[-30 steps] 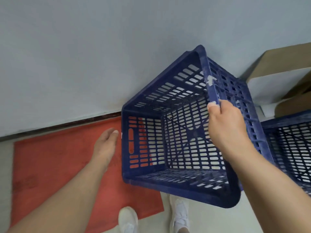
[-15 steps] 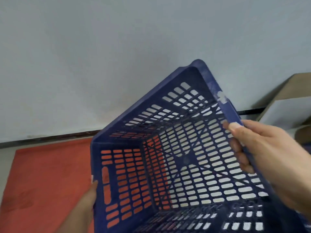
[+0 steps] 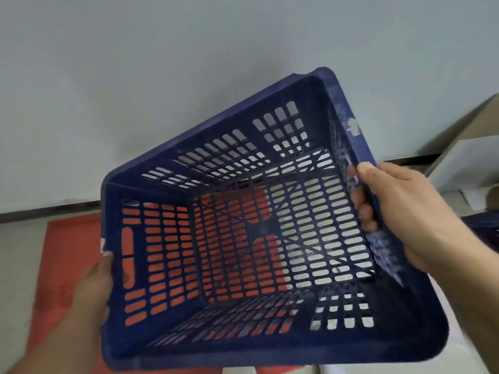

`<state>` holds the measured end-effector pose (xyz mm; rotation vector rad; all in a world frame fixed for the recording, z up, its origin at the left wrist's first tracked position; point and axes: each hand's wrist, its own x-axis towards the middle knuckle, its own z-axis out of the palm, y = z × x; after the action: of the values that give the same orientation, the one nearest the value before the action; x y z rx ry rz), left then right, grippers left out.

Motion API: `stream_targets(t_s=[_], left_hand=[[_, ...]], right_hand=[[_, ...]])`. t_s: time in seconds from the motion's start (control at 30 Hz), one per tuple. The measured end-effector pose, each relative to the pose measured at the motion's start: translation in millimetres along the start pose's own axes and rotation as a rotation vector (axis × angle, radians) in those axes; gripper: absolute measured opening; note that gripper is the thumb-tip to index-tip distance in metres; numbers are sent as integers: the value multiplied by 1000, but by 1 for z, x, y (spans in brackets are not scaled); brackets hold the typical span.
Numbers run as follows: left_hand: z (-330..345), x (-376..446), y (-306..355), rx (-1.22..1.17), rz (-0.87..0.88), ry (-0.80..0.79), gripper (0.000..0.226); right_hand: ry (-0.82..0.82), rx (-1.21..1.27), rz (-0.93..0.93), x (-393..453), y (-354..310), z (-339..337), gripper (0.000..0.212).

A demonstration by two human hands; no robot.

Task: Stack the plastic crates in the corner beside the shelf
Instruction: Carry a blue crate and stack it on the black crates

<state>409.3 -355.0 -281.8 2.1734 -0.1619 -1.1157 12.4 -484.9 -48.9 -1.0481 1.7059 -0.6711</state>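
Observation:
A dark blue slotted plastic crate (image 3: 243, 344) fills the middle of the view, held up in the air with its open side toward me and tilted. My right hand (image 3: 399, 209) grips its right rim, fingers curled inside the wall. My left hand (image 3: 94, 282) holds the crate's left wall from outside, by the handle slot. A sliver of another blue crate (image 3: 483, 225) shows at the right edge, behind my right forearm.
A red mat (image 3: 67, 260) lies on the pale floor below the crate, against a grey wall (image 3: 162, 76) with a dark skirting strip. Cardboard and a white box (image 3: 469, 163) stand at the right by the wall.
The crate has come up and closer to me, moving left over the red mat. My left hand, free a second ago, now holds the crate's left wall. The second crate has slid almost out of view.

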Motion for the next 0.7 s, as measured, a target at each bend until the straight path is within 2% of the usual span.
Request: stream_targets(t_s=[0.07, 0.17, 0.33, 0.5, 0.7], left_hand=[[-15, -13, 16, -7, 84, 56, 67], [-42, -17, 22, -13, 45, 116, 63], [-82, 19, 4, -12, 62, 234, 72], [-78, 19, 6, -13, 58, 257, 28], [-93, 53, -36, -3, -44, 223, 26]], right_hand=[[-5, -9, 18, 5, 8, 11, 30], [-27, 9, 93, 17, 30, 31, 25], [-56, 29, 196, 39, 78, 69, 23], [-71, 46, 226, 55, 118, 108, 24], [-115, -29, 231, 70, 169, 147, 27]])
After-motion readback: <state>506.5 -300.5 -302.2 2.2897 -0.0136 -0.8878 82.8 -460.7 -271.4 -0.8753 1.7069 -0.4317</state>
